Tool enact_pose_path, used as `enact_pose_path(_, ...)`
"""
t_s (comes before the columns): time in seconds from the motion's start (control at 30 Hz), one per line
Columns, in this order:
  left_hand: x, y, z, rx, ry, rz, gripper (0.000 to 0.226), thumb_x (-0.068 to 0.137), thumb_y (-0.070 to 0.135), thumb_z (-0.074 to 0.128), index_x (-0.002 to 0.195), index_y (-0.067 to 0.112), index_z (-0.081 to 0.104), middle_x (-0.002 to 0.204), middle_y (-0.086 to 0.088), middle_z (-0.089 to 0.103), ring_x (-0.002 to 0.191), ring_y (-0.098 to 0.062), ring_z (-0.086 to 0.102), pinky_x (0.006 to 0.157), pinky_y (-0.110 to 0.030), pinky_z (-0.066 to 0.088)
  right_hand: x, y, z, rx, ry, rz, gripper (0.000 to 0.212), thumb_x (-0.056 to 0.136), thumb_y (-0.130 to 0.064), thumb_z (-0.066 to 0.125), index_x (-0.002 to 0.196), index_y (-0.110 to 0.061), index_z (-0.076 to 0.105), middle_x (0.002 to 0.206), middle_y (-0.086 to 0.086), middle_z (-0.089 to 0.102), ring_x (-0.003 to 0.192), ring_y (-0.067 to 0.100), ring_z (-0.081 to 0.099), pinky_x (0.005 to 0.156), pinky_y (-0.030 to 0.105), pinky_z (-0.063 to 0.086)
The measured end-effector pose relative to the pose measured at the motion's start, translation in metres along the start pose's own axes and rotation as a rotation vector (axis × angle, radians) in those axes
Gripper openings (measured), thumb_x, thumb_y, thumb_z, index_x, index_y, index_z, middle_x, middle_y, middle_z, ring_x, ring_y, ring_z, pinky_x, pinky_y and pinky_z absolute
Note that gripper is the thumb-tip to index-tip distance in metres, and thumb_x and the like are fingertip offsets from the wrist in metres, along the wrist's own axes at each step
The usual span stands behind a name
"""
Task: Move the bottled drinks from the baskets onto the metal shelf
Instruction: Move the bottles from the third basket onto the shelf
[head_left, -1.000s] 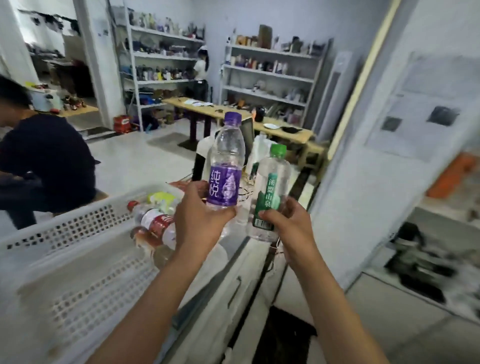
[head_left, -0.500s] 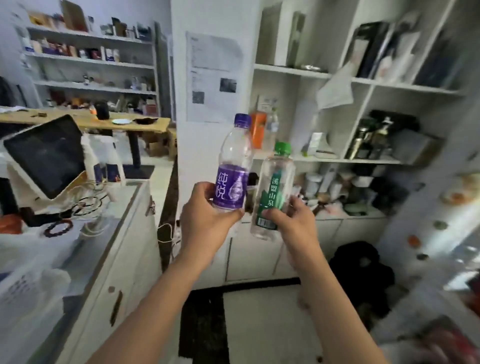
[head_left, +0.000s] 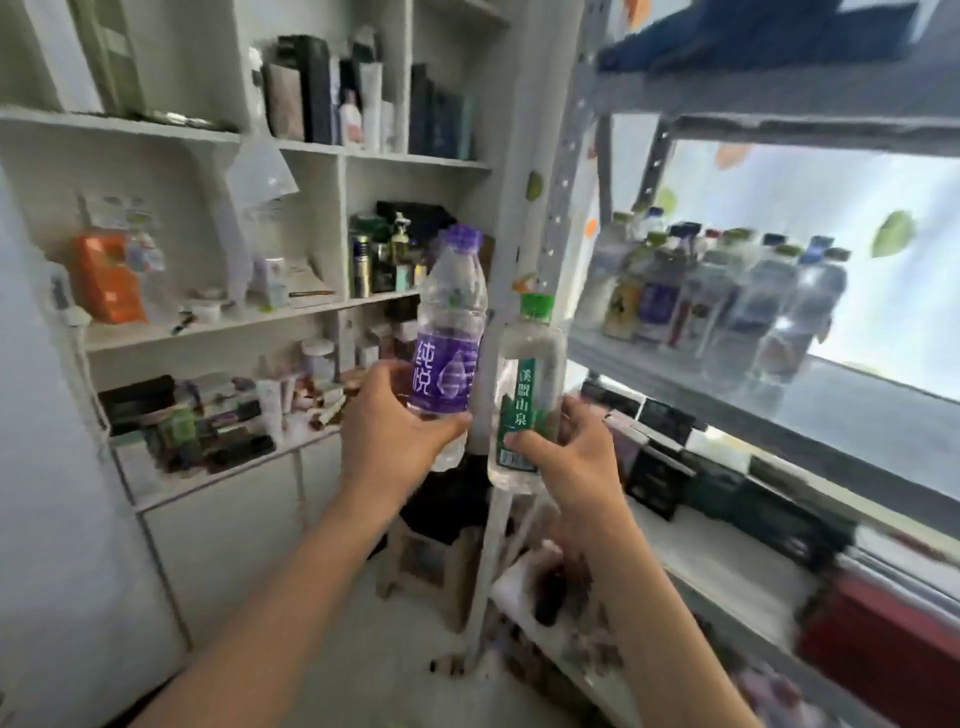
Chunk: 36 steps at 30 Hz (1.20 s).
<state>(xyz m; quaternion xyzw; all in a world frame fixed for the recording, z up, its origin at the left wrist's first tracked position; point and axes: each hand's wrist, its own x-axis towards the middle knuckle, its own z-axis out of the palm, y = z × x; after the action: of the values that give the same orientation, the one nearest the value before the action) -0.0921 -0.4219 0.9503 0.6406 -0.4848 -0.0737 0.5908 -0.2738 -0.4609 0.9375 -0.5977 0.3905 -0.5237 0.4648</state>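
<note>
Left hand (head_left: 395, 431) grip clasps the purple-label bottle (head_left: 450, 332) around its lower body; bottle upright, clear, purple cap. Right hand (head_left: 571, 457) grip pinches the green-label bottle (head_left: 527, 384) low on its label; green cap, clear contents. Both are held in the air just left of the metal shelf (head_left: 675, 374). One tier carries a cluster of bottled drinks (head_left: 727, 296), blurred; labels unreadable. White cabinet (head_left: 311, 150) behind holds assorted small items, indistinct.

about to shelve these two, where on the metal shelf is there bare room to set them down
The metal shelf is bare along its front edge and on the stretch right of the row of bottles. The back left, where that row stands, is crowded. The left hand grips the purple-label bottle; the right hand grips the green-label bottle.
</note>
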Motion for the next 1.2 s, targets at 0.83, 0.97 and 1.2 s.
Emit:
enact_pose_path(0.83, -0.013, 0.127, 0.336, -0.395, -0.591, 0.104, 0.073, 0.058, 0.033, 0.092, 0.109, 0.036, 0.040, 0.091, 0.022, 0.054, 0.077, 0.010, 0.055, 0.051, 0.002, 0.039, 0.053, -0.002, -0.284, -0.236, 0.712, 0.015, 0.055, 0.072, -0.014, 0.083, 0.121, -0.018, 0.059, 0.100, -0.004, 0.073, 0.082, 0.009, 0.072, 0.064, 0.020, 0.055)
enact_pose_path(0.97, -0.015, 0.147, 0.374, -0.390, -0.560, 0.116, 0.074, 0.059, 0.036, 0.091, 0.110, 0.037, 0.037, 0.096, 0.021, 0.052, 0.075, 0.011, 0.053, 0.051, 0.001, 0.036, 0.069, -0.003, -0.321, -0.256, 0.689, -0.015, 0.051, 0.071, -0.012, 0.083, 0.116, -0.022, 0.059, 0.100, -0.004, 0.072, 0.083, 0.009, 0.072, 0.062, 0.018, 0.054)
enact_pose_path(1.2, -0.031, 0.167, 0.439, -0.372, -0.426, 0.012, 0.069, 0.064, 0.032, 0.090, 0.111, 0.032, 0.040, 0.102, 0.016, 0.056, 0.079, 0.009, 0.054, 0.058, -0.003, 0.037, 0.115, -0.006, -0.380, -0.252, 0.568, -0.040, 0.050, 0.069, -0.013, 0.083, 0.113, -0.018, 0.061, 0.097, -0.001, 0.072, 0.077, 0.008, 0.072, 0.059, 0.017, 0.054)
